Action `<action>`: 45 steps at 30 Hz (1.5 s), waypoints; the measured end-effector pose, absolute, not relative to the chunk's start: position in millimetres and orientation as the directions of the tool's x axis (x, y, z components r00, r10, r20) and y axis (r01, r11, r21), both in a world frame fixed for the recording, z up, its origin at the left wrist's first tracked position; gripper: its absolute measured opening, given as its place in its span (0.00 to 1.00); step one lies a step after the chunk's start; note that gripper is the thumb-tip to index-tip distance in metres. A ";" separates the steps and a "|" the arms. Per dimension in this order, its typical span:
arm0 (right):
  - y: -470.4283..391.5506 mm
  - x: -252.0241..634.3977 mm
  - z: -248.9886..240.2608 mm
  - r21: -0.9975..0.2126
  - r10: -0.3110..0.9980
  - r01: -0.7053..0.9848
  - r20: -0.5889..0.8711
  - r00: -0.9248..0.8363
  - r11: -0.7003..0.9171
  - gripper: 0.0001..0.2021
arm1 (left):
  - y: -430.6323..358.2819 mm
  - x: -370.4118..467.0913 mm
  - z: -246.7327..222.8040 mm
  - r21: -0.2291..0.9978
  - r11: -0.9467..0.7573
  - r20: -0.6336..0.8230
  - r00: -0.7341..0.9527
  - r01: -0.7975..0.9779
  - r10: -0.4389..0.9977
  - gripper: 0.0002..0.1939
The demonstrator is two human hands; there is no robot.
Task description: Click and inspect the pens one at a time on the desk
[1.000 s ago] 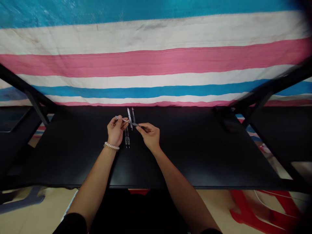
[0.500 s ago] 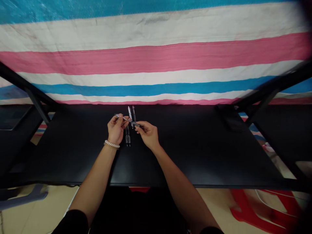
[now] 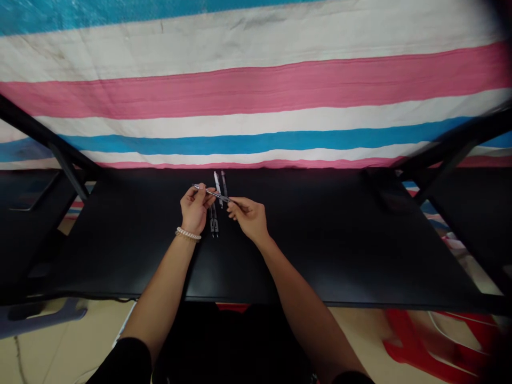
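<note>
Above the black table, my left hand pinches the barrel of a slim pen that slants down to the right. My right hand has its fingertips closed on the pen's lower right end, partly hiding that tip. Just behind the held pen lie a white pen and a dark pen, side by side on the table. Nearer to me, between my hands, two dark pens with grey grips lie parallel, their tips toward me; their far ends are covered by my left hand and the held pen.
The black table ends at a striped tarpaulin hanging behind it. Dark metal struts stand at both sides. A dark flat object rests at the back right. A red plastic stool is below the front edge.
The view has shifted slightly, so everything sits a little further right. My right hand has slid slightly outward along the pen toward its end, while my left keeps the same hold.
</note>
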State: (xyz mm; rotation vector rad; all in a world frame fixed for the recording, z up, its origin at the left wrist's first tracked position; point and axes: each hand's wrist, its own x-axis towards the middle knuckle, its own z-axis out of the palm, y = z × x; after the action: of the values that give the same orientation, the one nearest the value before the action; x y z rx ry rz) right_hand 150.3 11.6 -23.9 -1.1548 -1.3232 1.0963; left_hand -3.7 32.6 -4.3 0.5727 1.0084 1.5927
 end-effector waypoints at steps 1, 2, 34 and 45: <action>11.1 149.9 -23.4 -0.991 0.993 0.072 0.113 -0.021 0.114 0.18 | 32.4 -3.7 -4.0 0.844 -0.023 -0.147 -0.272 -0.535 0.951 0.15; 10.6 149.6 -22.8 -0.991 0.994 0.079 0.109 -0.017 0.110 0.19 | 32.3 -3.7 -3.7 0.846 -0.021 -0.149 -0.273 -0.533 0.950 0.14; 10.4 154.8 -21.2 -0.872 0.966 0.417 0.212 -0.149 0.255 0.21 | 24.1 -47.9 30.5 0.491 -0.090 -0.176 -0.199 -0.867 0.964 0.27; 10.0 153.7 -22.0 -0.785 0.942 0.521 0.273 -0.194 0.335 0.18 | 25.6 -45.1 38.2 0.587 -0.011 -0.227 -0.177 -0.810 0.958 0.27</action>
State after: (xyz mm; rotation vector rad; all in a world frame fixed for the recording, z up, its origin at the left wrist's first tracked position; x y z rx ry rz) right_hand 153.7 10.0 -22.0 -1.2925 -1.8408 0.7023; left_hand -45.1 25.6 38.2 0.2718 0.7141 1.6052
